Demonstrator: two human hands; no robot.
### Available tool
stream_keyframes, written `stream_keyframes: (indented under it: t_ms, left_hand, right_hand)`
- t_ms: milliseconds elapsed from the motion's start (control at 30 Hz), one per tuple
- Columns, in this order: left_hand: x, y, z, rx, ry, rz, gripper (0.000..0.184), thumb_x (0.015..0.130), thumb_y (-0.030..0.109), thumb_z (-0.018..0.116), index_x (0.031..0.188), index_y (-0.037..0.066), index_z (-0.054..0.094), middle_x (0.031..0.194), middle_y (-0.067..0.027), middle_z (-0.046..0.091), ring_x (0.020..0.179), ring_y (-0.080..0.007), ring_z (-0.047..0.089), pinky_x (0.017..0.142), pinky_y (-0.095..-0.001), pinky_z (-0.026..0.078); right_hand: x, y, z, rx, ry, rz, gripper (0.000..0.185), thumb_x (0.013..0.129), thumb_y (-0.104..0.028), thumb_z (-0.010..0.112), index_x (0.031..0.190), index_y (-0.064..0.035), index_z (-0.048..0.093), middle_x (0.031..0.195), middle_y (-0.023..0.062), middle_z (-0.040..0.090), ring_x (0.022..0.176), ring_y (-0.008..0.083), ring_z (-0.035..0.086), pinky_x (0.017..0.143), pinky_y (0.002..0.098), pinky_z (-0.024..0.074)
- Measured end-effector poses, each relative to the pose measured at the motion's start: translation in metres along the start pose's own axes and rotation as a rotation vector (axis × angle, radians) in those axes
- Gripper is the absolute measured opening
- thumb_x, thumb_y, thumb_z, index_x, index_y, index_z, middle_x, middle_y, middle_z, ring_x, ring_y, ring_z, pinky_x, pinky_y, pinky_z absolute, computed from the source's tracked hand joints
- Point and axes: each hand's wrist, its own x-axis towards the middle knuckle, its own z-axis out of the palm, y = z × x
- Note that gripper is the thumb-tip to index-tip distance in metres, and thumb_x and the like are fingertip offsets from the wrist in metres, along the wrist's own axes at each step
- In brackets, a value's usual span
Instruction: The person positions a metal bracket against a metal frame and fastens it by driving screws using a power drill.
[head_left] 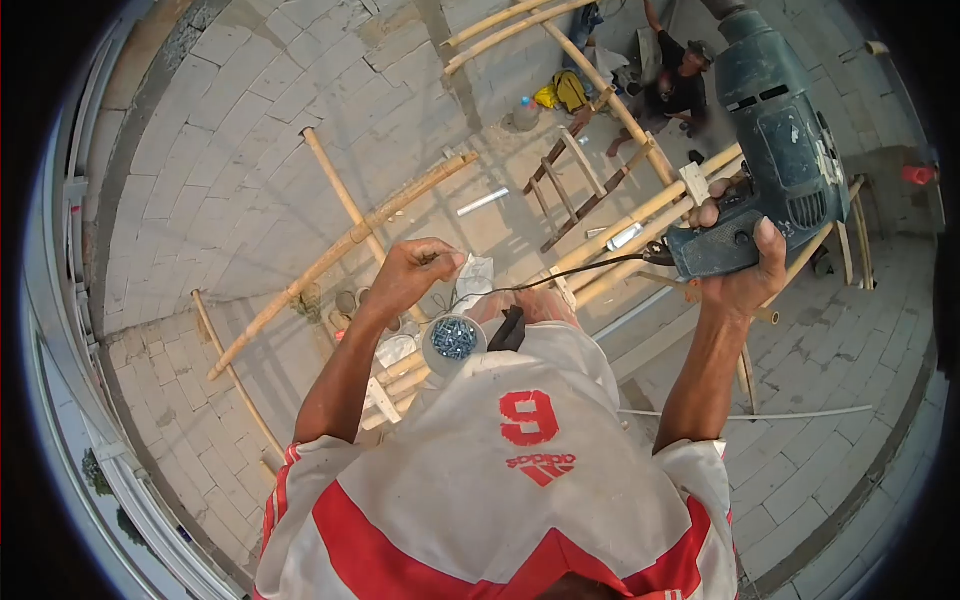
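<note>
A large dark green power drill [785,150] is held up at the right by my right hand [740,275], wrapped round its handle with the thumb showing. From the handle a black cord [570,270] runs left, past my waist. My left hand [415,275] is raised at the left, thumb and fingers pinched together; what they hold, if anything, is too small to make out. Below it, close to my shirt, hangs or stands a small round bucket [428,350] full of blue-grey screws or plugs [455,338]. A thin dark line loops between that hand and the bucket.
Bamboo poles [350,240] form scaffolding around me, high above the floor. Down there are a wooden ladder [575,190], a yellow bag [568,92] and a person [685,90] near the wall. Block walls [200,150] stand on both sides; a window frame [110,490] lines the left.
</note>
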Motion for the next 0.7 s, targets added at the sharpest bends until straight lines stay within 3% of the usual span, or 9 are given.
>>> stream_keyframes:
  t_ms: [133,200,233,333,400,533,600,667,700]
  left_hand:
    - [-0.049,-0.044,-0.003,0.168,0.063,0.082,0.017,0.081,0.012,0.074,0.095,0.004,0.071,0.106,-0.011,0.068,0.102,-0.0205,0.062,0.088,-0.0346,0.048]
    - [-0.065,-0.065,-0.004,0.509,0.075,0.301,0.022,0.077,0.015,0.077,0.097,0.007,0.071,0.128,-0.014,0.06,0.126,-0.0292,0.049,0.102,-0.0425,0.041]
    - [-0.072,-0.066,0.003,0.525,0.089,0.259,0.024,0.075,0.016,0.078,0.096,0.008,0.072,0.14,-0.0147,0.05,0.136,-0.0345,0.038,0.108,-0.0466,0.035]
    - [-0.078,-0.054,0.015,0.819,0.268,0.406,0.024,0.074,0.017,0.078,0.095,0.01,0.072,0.145,-0.0146,0.044,0.137,-0.0368,0.036,0.108,-0.0466,0.036]
    - [-0.083,-0.048,0.023,0.773,0.291,0.477,0.018,0.076,0.019,0.074,0.093,0.013,0.072,0.149,-0.0162,0.037,0.141,-0.0375,0.029,0.111,-0.0536,0.03]
    - [-0.082,-0.067,0.029,1.141,0.015,0.29,0.005,0.078,0.017,0.067,0.078,0.014,0.071,0.151,-0.0186,0.035,0.145,-0.0369,0.021,0.112,-0.062,0.02]
    - [-0.072,-0.074,0.03,1.104,0.09,0.421,0.009,0.079,0.019,0.064,0.078,0.015,0.072,0.151,-0.0195,0.035,0.145,-0.0391,0.021,0.112,-0.0647,0.017]
    - [-0.059,-0.091,0.031,1.231,0.112,0.423,0.013,0.075,0.024,0.067,0.084,0.023,0.075,0.15,-0.02,0.036,0.144,-0.0408,0.023,0.112,-0.0658,0.013]
    - [-0.055,-0.086,0.031,1.257,0.075,0.367,0.012,0.077,0.023,0.064,0.082,0.02,0.074,0.149,-0.0203,0.038,0.143,-0.042,0.023,0.111,-0.0672,0.014]
  right_hand:
    - [-0.007,0.023,-0.011,-0.079,-0.007,0.09,0.059,0.077,-0.031,0.064,0.118,0.0093,0.05,0.1,0.0237,0.062,0.077,0.0261,0.064,0.068,0.0383,0.0548]
    - [-0.011,0.035,-0.015,0.014,0.019,0.175,0.059,0.078,-0.028,0.065,0.124,0.0051,0.048,0.1,0.021,0.06,0.079,0.0249,0.062,0.07,0.037,0.0526]
    - [-0.011,0.034,-0.012,0.015,0.02,0.19,0.059,0.078,-0.028,0.065,0.123,0.0053,0.048,0.1,0.0209,0.06,0.079,0.0248,0.062,0.07,0.0368,0.0525]
    - [-0.013,0.044,-0.009,-0.016,0.01,0.212,0.059,0.078,-0.029,0.065,0.123,0.0054,0.048,0.1,0.0212,0.06,0.078,0.0249,0.062,0.07,0.0367,0.0523]
    - [-0.017,0.05,-0.004,-0.004,0.034,0.199,0.057,0.076,-0.027,0.066,0.121,0.0055,0.05,0.098,0.0221,0.062,0.076,0.0255,0.064,0.067,0.0375,0.0546]
    - [-0.018,0.064,0.011,0.007,0.05,0.247,0.06,0.071,-0.025,0.068,0.119,0.0069,0.051,0.091,0.0221,0.063,0.067,0.0261,0.065,0.058,0.0373,0.0561]
    - [-0.019,0.067,0.019,-0.003,0.003,0.296,0.058,0.071,-0.027,0.068,0.117,0.0052,0.052,0.093,0.02,0.063,0.07,0.0255,0.063,0.06,0.0362,0.055]
    - [-0.019,0.072,0.028,0.011,-0.013,0.298,0.057,0.07,-0.025,0.068,0.116,0.0052,0.052,0.089,0.0205,0.063,0.066,0.0261,0.064,0.058,0.0362,0.0561]
    - [-0.02,0.078,0.027,0.022,-0.004,0.308,0.057,0.07,-0.024,0.068,0.116,0.0053,0.052,0.088,0.0206,0.063,0.065,0.0263,0.064,0.058,0.0372,0.0564]
